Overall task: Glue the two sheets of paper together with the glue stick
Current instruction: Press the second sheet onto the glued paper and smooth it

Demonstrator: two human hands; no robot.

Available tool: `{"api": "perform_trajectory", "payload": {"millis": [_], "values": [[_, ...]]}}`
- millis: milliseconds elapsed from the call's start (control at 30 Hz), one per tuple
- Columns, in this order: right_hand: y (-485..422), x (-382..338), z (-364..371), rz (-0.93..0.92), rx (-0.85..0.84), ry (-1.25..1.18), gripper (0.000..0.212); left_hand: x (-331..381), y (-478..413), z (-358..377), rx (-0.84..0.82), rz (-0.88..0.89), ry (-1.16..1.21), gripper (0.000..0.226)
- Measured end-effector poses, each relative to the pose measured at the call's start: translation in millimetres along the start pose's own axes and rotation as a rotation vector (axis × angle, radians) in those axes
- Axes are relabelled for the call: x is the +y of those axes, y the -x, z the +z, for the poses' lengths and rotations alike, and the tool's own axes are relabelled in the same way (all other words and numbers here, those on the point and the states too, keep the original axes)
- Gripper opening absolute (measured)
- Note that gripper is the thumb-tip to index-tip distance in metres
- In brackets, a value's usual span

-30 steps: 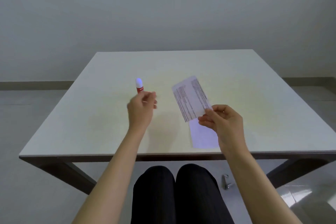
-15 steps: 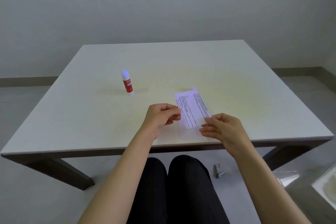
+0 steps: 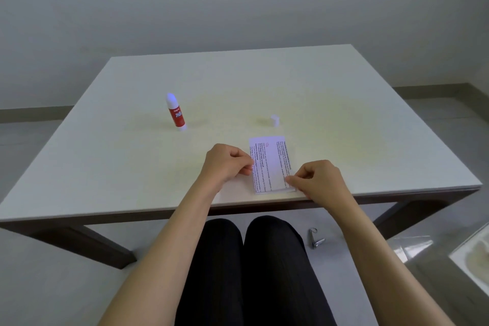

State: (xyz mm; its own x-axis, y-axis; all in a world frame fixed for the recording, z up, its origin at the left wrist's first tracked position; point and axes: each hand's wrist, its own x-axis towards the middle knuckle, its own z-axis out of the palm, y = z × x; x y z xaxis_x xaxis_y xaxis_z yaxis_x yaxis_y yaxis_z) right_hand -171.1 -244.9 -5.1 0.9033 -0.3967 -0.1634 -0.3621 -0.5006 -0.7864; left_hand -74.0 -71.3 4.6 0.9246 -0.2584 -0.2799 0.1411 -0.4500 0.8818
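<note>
A printed sheet of paper (image 3: 274,164) lies flat near the table's front edge, on top of a second sheet whose edge just shows beneath it. My left hand (image 3: 227,163) pinches the sheet's left edge. My right hand (image 3: 317,180) pinches its lower right edge. The red glue stick (image 3: 175,112) stands upright and uncapped on the table, far left of the paper. Its white cap (image 3: 275,120) sits apart, just beyond the paper.
The white table (image 3: 370,127) has its front edge close under my hands. My legs in dark trousers are below. A small metal clip (image 3: 315,239) lies on the floor at right, and a glossy surface shows at the lower right corner.
My left hand left the glue stick standing and came to the paper's left edge. My right hand lowered the printed sheet onto the sheet on the table.
</note>
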Motion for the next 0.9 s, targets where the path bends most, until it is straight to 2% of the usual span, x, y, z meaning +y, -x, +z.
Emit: {"api": "perform_trajectory", "payload": {"millis": [533,767,900], "values": [[-1,2,3,-0.094,-0.003,0.138,0.021,-3,-8,5,-0.006,0.013,-0.136,0.007],[-5,2,5,-0.077,-0.038,0.235,0.039,-3,-7,13,0.047,0.067,-0.287,0.009],[-6,2,4,-0.09,-0.038,0.244,0.035,-2,-4,16,0.084,0.157,-0.417,0.003]]}}
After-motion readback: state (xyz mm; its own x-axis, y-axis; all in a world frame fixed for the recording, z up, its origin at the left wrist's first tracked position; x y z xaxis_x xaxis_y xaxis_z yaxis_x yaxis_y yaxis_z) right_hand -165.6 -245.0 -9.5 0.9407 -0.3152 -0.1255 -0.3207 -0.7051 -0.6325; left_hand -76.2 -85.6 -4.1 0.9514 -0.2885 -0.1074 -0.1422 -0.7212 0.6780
